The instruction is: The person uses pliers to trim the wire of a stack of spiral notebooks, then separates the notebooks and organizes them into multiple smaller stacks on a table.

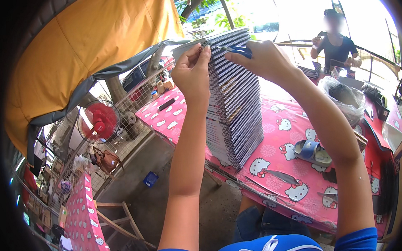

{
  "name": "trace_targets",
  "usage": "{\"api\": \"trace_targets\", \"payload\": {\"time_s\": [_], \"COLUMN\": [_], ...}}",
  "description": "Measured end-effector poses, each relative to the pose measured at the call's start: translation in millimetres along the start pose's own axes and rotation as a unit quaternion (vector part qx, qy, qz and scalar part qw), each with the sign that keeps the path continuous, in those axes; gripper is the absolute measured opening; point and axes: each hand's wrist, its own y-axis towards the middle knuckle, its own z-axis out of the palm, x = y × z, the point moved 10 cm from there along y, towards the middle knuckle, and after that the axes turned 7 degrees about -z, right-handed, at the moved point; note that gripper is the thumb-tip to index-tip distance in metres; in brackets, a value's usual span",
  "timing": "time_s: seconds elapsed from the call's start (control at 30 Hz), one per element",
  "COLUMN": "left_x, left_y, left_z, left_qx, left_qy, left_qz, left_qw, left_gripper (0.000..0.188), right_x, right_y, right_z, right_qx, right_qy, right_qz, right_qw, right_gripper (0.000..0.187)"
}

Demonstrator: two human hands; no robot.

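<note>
A tall stack of spiral-bound notebooks [242, 110] stands on the pink table, its dark coils facing right and toward me. At the top corner of the stack, my left hand [192, 72] is closed in a pinch at the coil end of an upper notebook. My right hand [267, 59] grips pliers with blue handles [240, 50] from the right. The jaws point left, close to the left fingertips; whether they touch the coil I cannot tell.
The pink patterned tablecloth [278, 123] covers the table. On it lie a blue sandal [313, 151], a dark flat blade-like piece [281, 176] and a black bar [166, 104]. A clear plastic bag [341, 98] and cardboard box [400, 185] are right. A person [334, 45] is across.
</note>
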Motion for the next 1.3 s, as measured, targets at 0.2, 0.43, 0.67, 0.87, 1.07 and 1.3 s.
{"api": "trace_targets", "payload": {"time_s": [0.2,0.43,0.67,0.87,1.07,1.3], "left_x": [0,4,60,27,20,18], "left_y": [-4,0,1,2,7,-3], "left_z": [6,2,-29,-4,-6,-1], "left_qx": [-0.005,-0.011,-0.127,0.042,0.054,0.061], "left_qy": [-0.021,-0.035,-0.409,-0.084,0.076,0.048], "left_qz": [-0.005,-0.014,-0.28,-0.197,-0.119,-0.158], "left_qw": [1.0,0.999,0.859,0.976,0.988,0.984], "left_gripper": [0.024,0.023,0.024,0.027,0.022,0.03], "right_x": [3,-1,-5,4,2,-3], "right_y": [1,3,-7,-4,-3,-21], "right_z": [-1,2,6,6,9,12], "right_qx": [-0.015,0.018,0.019,0.039,0.052,0.032], "right_qy": [-0.064,-0.066,-0.034,-0.071,-0.064,-0.062], "right_qz": [0.017,0.039,0.031,0.041,0.055,0.058], "right_qw": [0.998,0.997,0.999,0.996,0.995,0.996], "right_gripper": [0.08,0.077,0.078,0.081,0.078,0.077]}}
